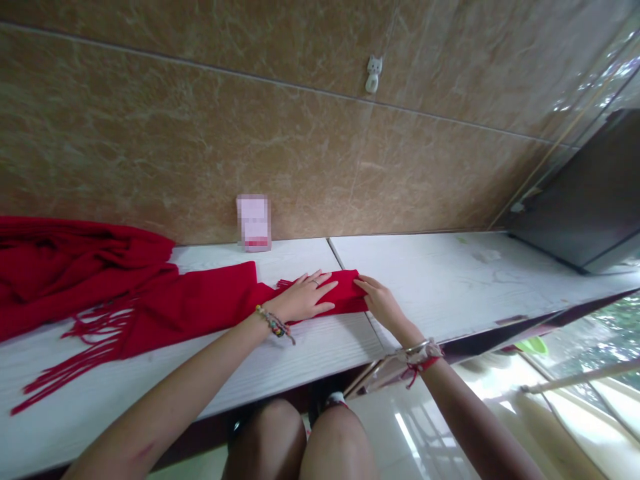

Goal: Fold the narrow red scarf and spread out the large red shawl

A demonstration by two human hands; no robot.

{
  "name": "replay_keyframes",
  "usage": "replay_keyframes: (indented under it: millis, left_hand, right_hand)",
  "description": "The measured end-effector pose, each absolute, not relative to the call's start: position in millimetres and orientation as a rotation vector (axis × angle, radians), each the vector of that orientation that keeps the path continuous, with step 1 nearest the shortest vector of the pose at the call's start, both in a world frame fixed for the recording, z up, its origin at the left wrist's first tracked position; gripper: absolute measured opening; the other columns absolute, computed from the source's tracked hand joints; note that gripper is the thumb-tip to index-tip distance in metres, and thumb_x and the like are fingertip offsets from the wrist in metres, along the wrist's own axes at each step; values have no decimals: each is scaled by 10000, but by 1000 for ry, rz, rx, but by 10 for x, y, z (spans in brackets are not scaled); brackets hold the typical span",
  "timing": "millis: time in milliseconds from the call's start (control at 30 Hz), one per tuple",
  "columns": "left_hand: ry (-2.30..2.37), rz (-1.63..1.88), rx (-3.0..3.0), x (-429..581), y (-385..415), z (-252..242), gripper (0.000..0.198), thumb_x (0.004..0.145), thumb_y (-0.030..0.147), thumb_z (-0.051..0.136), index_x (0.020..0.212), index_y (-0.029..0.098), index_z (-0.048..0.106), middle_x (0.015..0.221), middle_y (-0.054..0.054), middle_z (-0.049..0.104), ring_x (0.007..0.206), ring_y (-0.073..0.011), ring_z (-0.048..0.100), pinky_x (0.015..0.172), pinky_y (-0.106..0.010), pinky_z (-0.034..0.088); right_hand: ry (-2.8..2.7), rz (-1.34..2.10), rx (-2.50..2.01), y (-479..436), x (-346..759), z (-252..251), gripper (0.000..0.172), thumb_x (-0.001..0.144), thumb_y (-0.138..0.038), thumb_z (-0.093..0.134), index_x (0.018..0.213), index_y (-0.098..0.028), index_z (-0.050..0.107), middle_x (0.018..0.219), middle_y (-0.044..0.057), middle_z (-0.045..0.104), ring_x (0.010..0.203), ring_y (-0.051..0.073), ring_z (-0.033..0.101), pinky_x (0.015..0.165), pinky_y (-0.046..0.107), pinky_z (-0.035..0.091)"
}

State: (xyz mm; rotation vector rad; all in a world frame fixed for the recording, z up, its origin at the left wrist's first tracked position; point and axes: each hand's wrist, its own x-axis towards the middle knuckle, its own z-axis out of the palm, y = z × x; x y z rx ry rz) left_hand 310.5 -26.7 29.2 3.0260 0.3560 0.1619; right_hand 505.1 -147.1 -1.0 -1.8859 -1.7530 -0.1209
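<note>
From my feed, the red fringed woollen scarf lies along the white wood-grain table. Its bulk is heaped at the far left, and a folded end reaches the middle of the table. My left hand lies flat and open on that folded end, fingers spread, pressing it down. My right hand is just to the right of it, fingers curled closed on the fold's right edge. Behind the scarf, a small pink card leans against the brown marble-tiled wall.
</note>
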Motion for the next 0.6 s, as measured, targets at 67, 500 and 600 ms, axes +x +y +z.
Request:
replay_keyframes:
  millis: [67,500,600]
  left_hand:
    - [329,198,3033,3138,-265,179,549,862,458,428,1340,202,338,1429,-115,296,1315,-260,229,1034,-438,223]
    - [297,402,3017,3111,-245,31,521,855,437,446,1307,181,402,1406,-108,344,1293,-266,273,1037,-449,220]
    - [299,423,3010,3111,-254,15,503,871,442,412,1302,183,410,1398,-105,360,1295,-267,267,1036,-453,219]
  right_hand:
    - [-1723,-131,-1875,-1502,5046,-71,543,671,4,342,1121,-158,601,1209,106,560,1091,187,537,972,382,417]
    - [-1654,381,-1821,-1432,5168,400,370,798,-224,488,1159,-202,569,1229,85,556,1054,193,564,838,335,501]
    - [-1443,319,-1973,-1261,5137,365,360,786,-203,502,1137,-183,579,1109,90,628,895,179,628,795,332,514]
